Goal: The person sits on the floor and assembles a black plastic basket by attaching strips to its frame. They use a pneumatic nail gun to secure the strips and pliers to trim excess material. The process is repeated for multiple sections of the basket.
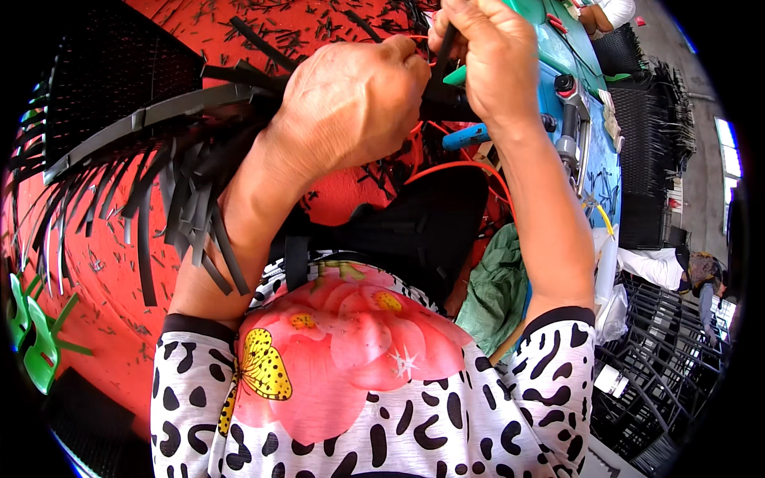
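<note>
A black woven panel [119,88] stretches along the left, its curved dark rim [151,115] fringed with loose black strips [187,183]. My left hand [351,103] is closed at the end of this work, knuckles up, hiding what lies in its fingers. Up and to the right, my right hand [498,60] pinches a flat black strip [445,54] that slants down toward the left hand. Just below the right fingers shows a small green piece [456,76]. Beneath, between my wrists, is a blue tube [464,137].
Black scraps litter the red floor [103,263]. A blue table [602,151] at right bears a metal tool [569,119]; a red hose [486,169] loops near my right forearm. A green sack [498,279], a green plastic chair [36,334], black frames [653,358] and a person [705,275] surround me.
</note>
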The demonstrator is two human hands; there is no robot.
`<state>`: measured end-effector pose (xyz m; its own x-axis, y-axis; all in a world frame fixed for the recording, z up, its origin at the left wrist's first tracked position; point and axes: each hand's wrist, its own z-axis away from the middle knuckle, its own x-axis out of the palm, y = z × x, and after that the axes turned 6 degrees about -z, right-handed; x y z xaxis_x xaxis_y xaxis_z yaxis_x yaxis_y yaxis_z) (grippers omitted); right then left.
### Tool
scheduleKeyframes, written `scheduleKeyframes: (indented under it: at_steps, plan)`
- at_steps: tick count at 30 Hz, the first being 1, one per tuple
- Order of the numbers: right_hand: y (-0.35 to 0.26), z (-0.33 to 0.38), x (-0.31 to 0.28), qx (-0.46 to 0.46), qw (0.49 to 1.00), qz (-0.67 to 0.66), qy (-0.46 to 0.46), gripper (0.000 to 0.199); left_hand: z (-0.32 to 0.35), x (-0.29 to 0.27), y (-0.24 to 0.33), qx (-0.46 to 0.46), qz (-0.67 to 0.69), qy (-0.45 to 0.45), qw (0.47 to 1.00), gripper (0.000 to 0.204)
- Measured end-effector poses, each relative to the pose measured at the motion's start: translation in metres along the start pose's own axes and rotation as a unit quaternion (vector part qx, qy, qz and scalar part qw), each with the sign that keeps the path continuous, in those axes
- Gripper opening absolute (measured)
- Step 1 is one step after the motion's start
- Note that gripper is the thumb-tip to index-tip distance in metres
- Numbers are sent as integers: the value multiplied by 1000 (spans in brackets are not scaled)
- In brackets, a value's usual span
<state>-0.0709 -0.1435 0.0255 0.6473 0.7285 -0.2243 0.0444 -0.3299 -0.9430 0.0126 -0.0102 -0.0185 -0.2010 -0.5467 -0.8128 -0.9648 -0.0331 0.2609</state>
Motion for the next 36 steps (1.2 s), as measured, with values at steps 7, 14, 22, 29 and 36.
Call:
scheduleKeyframes:
  at_steps: [7, 14, 22, 29, 36]
  plan:
    - [-4, -14, 2, 35, 987, 155, -21, 32, -3, -4, 0, 6, -15, -3, 1000, 21]
    - [49, -45, -10, -8, 951, 241, -194, 30, 1, -1, 6, 7, -15, 3, 1000, 24]
    - [20, -40, -1, 136, 931, 282, -185, 14, -2, -5, 1, 38, -2, 12, 999, 37]
    - [45, -3, -9, -25, 940, 275, -197, 33, 25, -6, 21, 77, -5, -6, 997, 26]
    - [40, 17, -7, 64, 965, 177, -180, 36, 34, -10, 31, 58, -3, -31, 998, 30]
